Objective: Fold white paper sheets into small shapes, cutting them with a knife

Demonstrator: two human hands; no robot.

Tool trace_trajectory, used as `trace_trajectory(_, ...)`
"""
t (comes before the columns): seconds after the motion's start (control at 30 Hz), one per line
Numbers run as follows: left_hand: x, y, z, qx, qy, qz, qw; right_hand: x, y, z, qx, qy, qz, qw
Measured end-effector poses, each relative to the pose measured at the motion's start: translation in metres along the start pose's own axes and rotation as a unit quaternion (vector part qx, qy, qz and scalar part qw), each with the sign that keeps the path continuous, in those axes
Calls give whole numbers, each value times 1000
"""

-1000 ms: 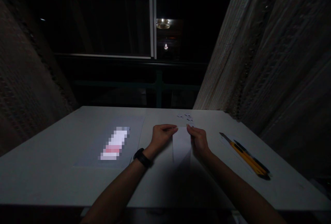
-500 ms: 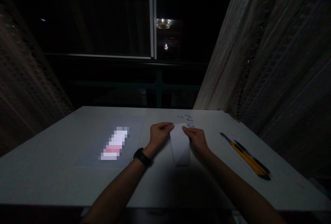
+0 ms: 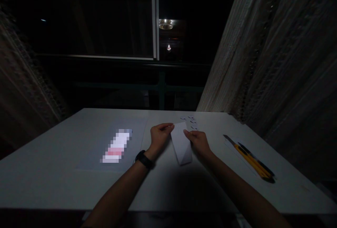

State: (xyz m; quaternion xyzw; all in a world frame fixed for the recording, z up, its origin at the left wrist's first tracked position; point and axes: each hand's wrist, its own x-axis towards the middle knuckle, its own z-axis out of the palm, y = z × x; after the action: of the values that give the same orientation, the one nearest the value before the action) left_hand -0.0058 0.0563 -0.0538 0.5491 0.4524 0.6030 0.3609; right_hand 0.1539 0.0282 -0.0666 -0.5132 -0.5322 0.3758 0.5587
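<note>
A narrow folded strip of white paper (image 3: 181, 145) is held between my two hands, slightly tilted above the table. My left hand (image 3: 160, 136) pinches its far left corner between thumb and fingers; a black watch sits on that wrist. My right hand (image 3: 198, 141) grips the right edge, thumb on top and fingers hidden underneath. Just beyond the paper lie several small paper pieces (image 3: 193, 120) with dark marks.
On the white table (image 3: 52, 182), a lit, blurred-out phone-like screen (image 3: 117, 145) rests on a pale sheet (image 3: 88, 161) at left. To the right lie a yellow utility knife (image 3: 250, 159) and a dark pen (image 3: 256, 159). Curtains (image 3: 223, 59) hang beside a dark window.
Both hands have shifted slightly left and away from me with the paper. The strip has turned a little, its far end moving leftward.
</note>
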Motion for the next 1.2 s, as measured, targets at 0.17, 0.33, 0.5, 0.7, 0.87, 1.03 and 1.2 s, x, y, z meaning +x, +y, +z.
trace_trajectory(0.17, 0, 2, -1, -8, -2, -2, 1000, 1, 0, 0, 25, -1, -2, 1000)
trace_trajectory(0.33, 1, 4, -2, -27, 14, -17, 999, -1, -1, 3, 29, 21, 13, 999)
trace_trajectory(0.5, 3, 3, -2, -51, 25, -31, 998, -2, -3, 4, 38, 22, 18, 999)
trace_trajectory(0.7, 5, 3, -4, -132, -15, -74, 988, -1, 0, 2, 34, 29, 8, 999)
trace_trajectory(0.87, 2, 4, -5, -234, -115, -126, 957, -1, 2, 3, 26, 29, -7, 999)
trace_trajectory(1.03, -1, -4, 0, -128, -199, -79, 968, 1, 1, 0, 22, 63, -10, 998)
trace_trajectory(1.2, -1, -9, 2, -7, -166, -23, 986, 3, 1, -2, 9, 98, -20, 995)
